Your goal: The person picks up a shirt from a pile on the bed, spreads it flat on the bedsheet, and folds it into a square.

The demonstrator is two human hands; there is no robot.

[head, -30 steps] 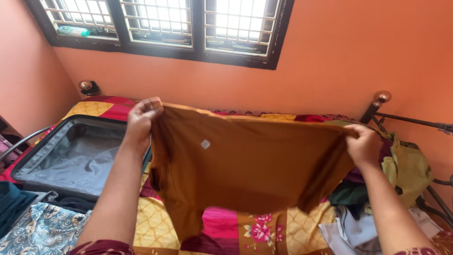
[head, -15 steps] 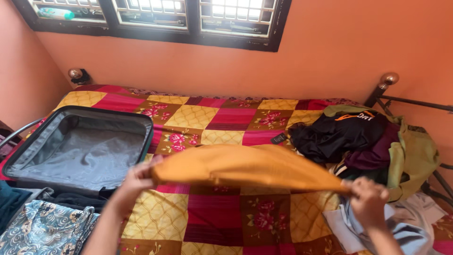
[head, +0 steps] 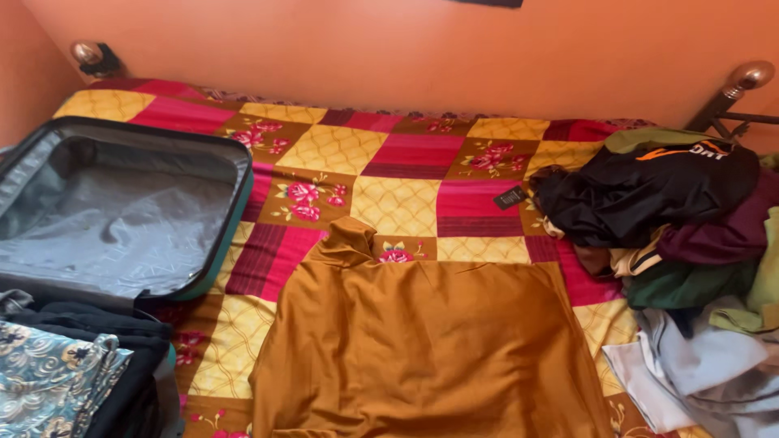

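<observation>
- Mustard-brown shirt lies spread flat on the quilt right below me, one sleeve or corner bunched up at its top left; its lower edge runs out of the bottom of my view.
- Neither of my hands shows in the picture, so I cannot tell whether they are open or closed, and nothing shows them gripping the shirt.
- I judge the laying-out as done; no fold is visible in the shirt yet, so the folding looks still to come.
- At lower left, a blue patterned cloth sits on top of dark clothes, just beside the shirt's left edge.
- At right, a heap of clothes, black, maroon, green and pale grey, stands near the shirt's right edge, unsorted as far as I can see.
- Further left, an open suitcase with grey lining lies on the bed, nothing visible in this half.
- Beyond, a patchwork quilt in red and yellow squares, with a small dark tag lying on it.
- Farthest, an orange wall and a bedpost knob.
</observation>
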